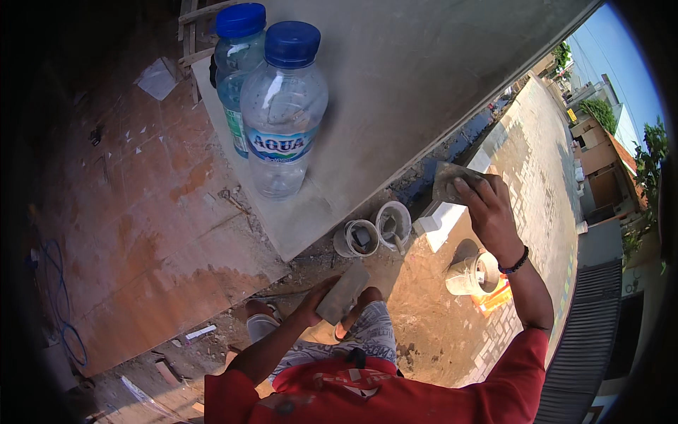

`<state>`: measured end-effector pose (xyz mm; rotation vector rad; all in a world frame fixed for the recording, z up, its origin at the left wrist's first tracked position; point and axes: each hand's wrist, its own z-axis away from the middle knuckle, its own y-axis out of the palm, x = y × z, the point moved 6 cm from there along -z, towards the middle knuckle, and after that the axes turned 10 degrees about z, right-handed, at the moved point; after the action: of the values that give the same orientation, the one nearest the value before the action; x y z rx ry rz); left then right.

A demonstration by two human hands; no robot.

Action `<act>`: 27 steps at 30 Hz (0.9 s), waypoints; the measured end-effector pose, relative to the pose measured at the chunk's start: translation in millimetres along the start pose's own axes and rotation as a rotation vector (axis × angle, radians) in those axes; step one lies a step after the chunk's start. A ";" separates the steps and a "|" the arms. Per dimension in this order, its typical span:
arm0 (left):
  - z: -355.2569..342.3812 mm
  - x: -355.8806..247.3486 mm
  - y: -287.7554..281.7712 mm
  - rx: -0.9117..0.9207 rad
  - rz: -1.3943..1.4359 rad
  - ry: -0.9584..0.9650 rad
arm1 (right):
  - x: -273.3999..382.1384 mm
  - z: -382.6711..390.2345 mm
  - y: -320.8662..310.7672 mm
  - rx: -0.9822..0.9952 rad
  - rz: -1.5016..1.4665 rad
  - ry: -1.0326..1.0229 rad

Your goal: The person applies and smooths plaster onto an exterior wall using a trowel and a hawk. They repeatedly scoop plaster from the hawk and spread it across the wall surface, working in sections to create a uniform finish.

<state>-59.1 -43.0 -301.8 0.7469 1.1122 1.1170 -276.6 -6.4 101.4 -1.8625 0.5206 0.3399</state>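
Left hand [311, 304] grips a grey rectangular board [344, 293], right hand [489, 208] a flat grey tool [445, 182]; loosened hold could drop either.

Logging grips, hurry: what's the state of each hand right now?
Left hand: closed, holding a flat grey rectangular board.
Right hand: closed, holding a thin grey flat piece, exact kind unclear.

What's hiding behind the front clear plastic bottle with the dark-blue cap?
Another see-through plastic bottle, with a bright-blue cap and partly green label, stands behind it to the left. The front clear bottle overlaps its right side, so the rest of that label can't be seen clearly.
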 end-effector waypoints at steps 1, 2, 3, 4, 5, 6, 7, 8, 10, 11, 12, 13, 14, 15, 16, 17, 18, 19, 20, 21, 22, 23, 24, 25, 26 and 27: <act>0.4 -2.2 10.1 0.018 0.025 0.016 | 2.7 -10.6 -3.2 0.043 0.045 -0.085; -0.1 -4.6 21.3 0.038 0.052 0.031 | 6.1 -21.3 -7.5 0.087 0.093 -0.171; -0.4 -2.9 29.0 0.057 0.078 0.049 | 10.5 -30.5 -9.8 0.128 0.139 -0.259; -2.0 1.0 33.5 0.068 0.028 0.090 | 14.9 -40.6 -9.3 0.158 0.199 -0.356; -6.2 7.0 34.4 0.076 -0.019 0.137 | 18.3 -51.3 -7.2 0.177 0.197 -0.410; -7.9 13.2 41.7 0.070 0.063 0.099 | 20.2 -55.5 -3.1 0.204 0.196 -0.452; -10.2 20.2 50.4 0.062 0.148 0.062 | 21.9 -58.7 0.6 0.230 0.195 -0.496; -5.6 22.1 66.0 0.035 0.361 -0.051 | 22.7 -59.3 5.8 0.257 0.189 -0.513; 1.2 33.5 79.1 0.029 0.565 -0.106 | 33.3 -71.5 10.0 0.235 0.197 -0.589; 1.4 40.7 81.8 0.055 0.556 -0.060 | 37.2 -76.5 10.9 0.226 0.203 -0.625; 0.5 46.7 84.1 0.082 0.541 -0.016 | 35.5 -77.6 18.6 0.259 0.208 -0.611; -0.6 55.9 85.2 0.088 0.564 -0.040 | 32.9 -75.9 29.9 0.292 0.214 -0.596; -0.6 59.2 85.7 0.086 0.588 -0.058 | 32.6 -77.7 38.1 0.320 0.214 -0.585; -0.3 63.5 87.0 0.086 0.611 -0.078 | 31.1 -79.1 40.1 0.327 0.242 -0.595; 0.3 67.4 86.5 0.060 0.604 -0.066 | 28.9 -79.8 40.2 0.335 0.271 -0.603; 4.5 62.5 91.0 0.033 0.593 -0.058 | 25.8 -79.4 40.3 0.344 0.300 -0.606; 7.4 60.7 92.9 0.003 0.582 -0.047 | 24.0 -87.0 29.8 0.361 0.343 -0.605; 7.4 64.3 91.0 0.014 0.629 -0.056 | 21.1 -97.4 13.5 0.378 0.387 -0.602; 4.9 68.8 86.1 0.037 0.670 -0.066 | 13.8 -103.2 -6.0 0.348 0.392 -0.631; 1.8 70.9 86.1 0.058 0.712 -0.072 | 6.3 -112.0 -25.3 0.428 0.408 -0.572; 12.9 52.9 97.5 -0.012 0.609 0.006 | -3.0 -117.3 -41.9 0.441 0.358 -0.538; 14.2 47.0 101.5 0.012 0.599 0.049 | -3.6 -126.3 -62.0 0.406 0.373 -0.544; 16.3 42.3 101.4 0.033 0.589 0.094 | -2.4 -132.0 -79.1 0.384 0.360 -0.543; 17.4 37.8 102.2 0.052 0.578 0.140 | -1.0 -134.9 -90.2 0.360 0.347 -0.543; 22.2 28.8 106.2 0.103 0.541 0.221 | 1.2 -129.8 -90.5 0.394 0.315 -0.551; 23.2 24.1 107.9 0.109 0.535 0.235 | 3.6 -124.1 -87.4 0.427 0.282 -0.561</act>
<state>-69.6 14.0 -204.9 1.0564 1.2112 1.6358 -231.3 -98.7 213.1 -1.2087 0.4228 0.8405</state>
